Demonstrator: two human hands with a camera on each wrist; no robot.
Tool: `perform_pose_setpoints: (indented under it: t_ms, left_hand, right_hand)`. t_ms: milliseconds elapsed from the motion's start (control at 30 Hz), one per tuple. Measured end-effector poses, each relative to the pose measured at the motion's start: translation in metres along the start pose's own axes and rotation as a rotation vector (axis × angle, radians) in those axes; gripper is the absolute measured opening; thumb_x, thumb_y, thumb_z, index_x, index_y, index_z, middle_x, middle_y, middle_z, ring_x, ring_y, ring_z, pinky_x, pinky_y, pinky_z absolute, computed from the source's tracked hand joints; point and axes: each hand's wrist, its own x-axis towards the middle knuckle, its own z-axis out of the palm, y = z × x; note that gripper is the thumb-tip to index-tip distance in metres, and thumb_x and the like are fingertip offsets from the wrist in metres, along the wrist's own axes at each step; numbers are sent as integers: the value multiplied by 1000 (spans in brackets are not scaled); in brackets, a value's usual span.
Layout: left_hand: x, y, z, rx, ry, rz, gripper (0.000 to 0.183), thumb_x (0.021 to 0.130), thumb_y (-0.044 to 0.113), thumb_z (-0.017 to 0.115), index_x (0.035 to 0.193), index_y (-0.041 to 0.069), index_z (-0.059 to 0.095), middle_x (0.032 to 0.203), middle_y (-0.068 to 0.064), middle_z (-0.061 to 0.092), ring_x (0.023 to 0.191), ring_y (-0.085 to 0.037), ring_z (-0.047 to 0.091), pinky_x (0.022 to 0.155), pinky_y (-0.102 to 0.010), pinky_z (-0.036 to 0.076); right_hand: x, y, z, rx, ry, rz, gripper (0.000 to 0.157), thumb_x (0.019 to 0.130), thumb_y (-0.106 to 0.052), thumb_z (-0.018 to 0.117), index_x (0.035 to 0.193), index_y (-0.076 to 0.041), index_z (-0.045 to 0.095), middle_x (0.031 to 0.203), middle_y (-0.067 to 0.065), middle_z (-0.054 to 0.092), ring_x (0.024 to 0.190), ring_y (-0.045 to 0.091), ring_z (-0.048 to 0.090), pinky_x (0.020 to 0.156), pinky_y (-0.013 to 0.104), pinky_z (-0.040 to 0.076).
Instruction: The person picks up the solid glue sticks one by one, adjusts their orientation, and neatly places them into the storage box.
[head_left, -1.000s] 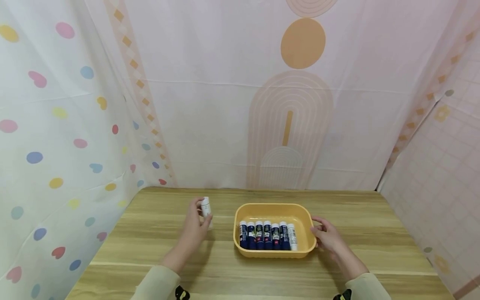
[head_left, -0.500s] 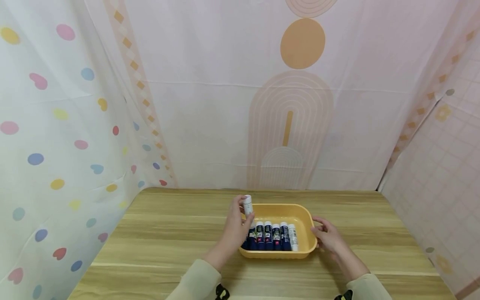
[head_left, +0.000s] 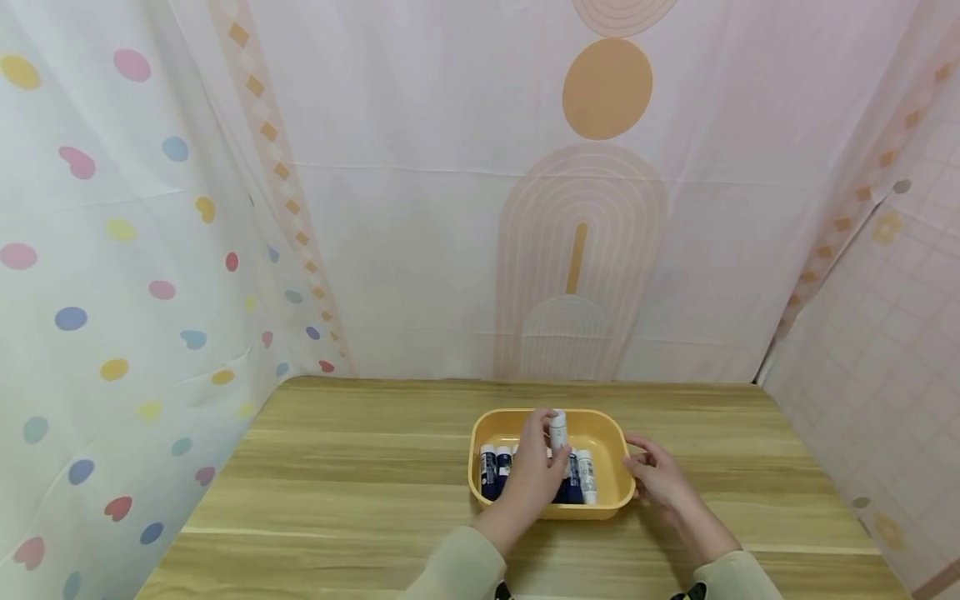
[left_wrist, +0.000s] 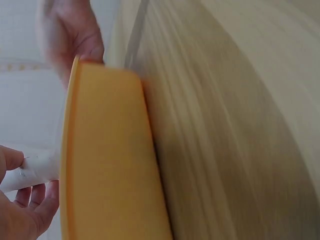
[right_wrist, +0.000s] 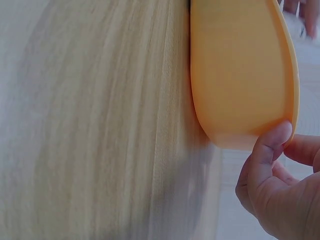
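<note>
A yellow plastic tray (head_left: 611, 475) stands on the wooden table with a row of glue sticks lying in it. Several of these are dark blue with white caps, such as the blue glue stick (head_left: 488, 471) at the left end; a white glue stick (head_left: 587, 477) lies at the right end. My left hand (head_left: 529, 471) holds another white glue stick (head_left: 558, 430) roughly upright over the tray, hiding the middle of the row. In the right wrist view, my right hand (right_wrist: 275, 185) pinches the tray's corner rim, thumb on the outer wall.
The wooden table (head_left: 337, 475) stretches to both sides of the tray. Behind it hangs a pale patterned curtain (head_left: 420, 250), and a dotted curtain (head_left: 135, 333) borders the left side.
My left hand has carried the white glue stick rightward from the table left of the tray to over the tray's middle. My right hand has stayed at the tray's right rim.
</note>
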Motion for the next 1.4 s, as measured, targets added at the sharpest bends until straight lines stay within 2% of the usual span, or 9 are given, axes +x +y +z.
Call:
perform_pose_setpoints:
  t_ms: [167, 300, 500, 600, 733, 933, 1033, 1167, 1400]
  left_hand:
    - [2, 4, 27, 62, -17, 3, 45, 88, 3, 63, 125, 13, 40, 112, -6, 48, 92, -14, 52, 77, -24, 49]
    - [4, 7, 45, 97, -50, -44, 44, 87, 3, 65, 122, 15, 41, 115, -5, 48, 96, -14, 52, 82, -27, 48]
    - [6, 14, 64, 84, -42, -158, 47, 83, -2, 66, 119, 17, 44, 107, -8, 50, 87, -17, 53, 70, -28, 49]
    - [8, 19, 69, 62, -31, -203, 48, 81, -5, 66, 116, 18, 44, 100, -7, 48, 82, -17, 51, 66, -27, 48]
    - [8, 19, 75, 89, -25, -229, 48, 79, -5, 66, 114, 20, 44, 95, -6, 47, 77, -16, 50, 64, -27, 47]
    - [10, 17, 78, 275, -51, -236, 46, 79, 3, 69, 114, 21, 46, 91, -5, 55, 71, -16, 54, 58, -27, 45]
    - [11, 16, 79, 449, -48, -201, 47, 78, 11, 73, 116, 22, 48, 87, -3, 60, 72, -17, 55, 57, -28, 45]
    - [13, 12, 79, 636, -22, -165, 47, 75, 22, 77, 115, 24, 50, 87, -1, 66, 79, -20, 54, 66, -32, 43]
    - [16, 8, 80, 704, -61, -155, 47, 74, 29, 79, 114, 22, 55, 100, -1, 62, 89, -20, 51, 73, -34, 41]
  right_hand:
    - [0, -2, -1, 11, -7, 0, 44, 96, -3, 49, 139, 0, 39, 88, 4, 47, 62, 11, 47, 52, 21, 43]
    - [-1, -1, -2, 16, -22, -13, 45, 96, -4, 49, 139, 2, 37, 89, 5, 48, 62, 11, 48, 53, 22, 43]
    - [0, 2, -6, 33, -73, -41, 49, 95, -11, 54, 138, 3, 36, 88, 3, 50, 65, 9, 50, 56, 22, 45]
    - [0, 1, -5, 50, -66, -34, 49, 95, -9, 54, 139, 3, 35, 88, 3, 50, 65, 9, 50, 55, 22, 45]
    - [-1, -1, -2, 55, -38, -15, 45, 96, -3, 48, 140, 3, 36, 87, 3, 48, 65, 10, 49, 55, 22, 44]
    - [-2, -3, 0, 41, -48, -4, 47, 97, -4, 48, 141, 2, 35, 90, 6, 48, 68, 12, 49, 56, 23, 45]
    - [-2, -4, 1, 39, -48, -6, 47, 97, -5, 49, 141, 2, 35, 91, 7, 49, 69, 13, 50, 56, 23, 46]
    - [-2, -4, 2, 42, -41, -13, 47, 96, -4, 49, 140, 3, 35, 90, 7, 50, 68, 13, 51, 56, 23, 47]
    - [-2, -3, 2, 28, -27, -22, 46, 96, -3, 49, 140, 3, 37, 91, 8, 51, 69, 14, 52, 55, 23, 48]
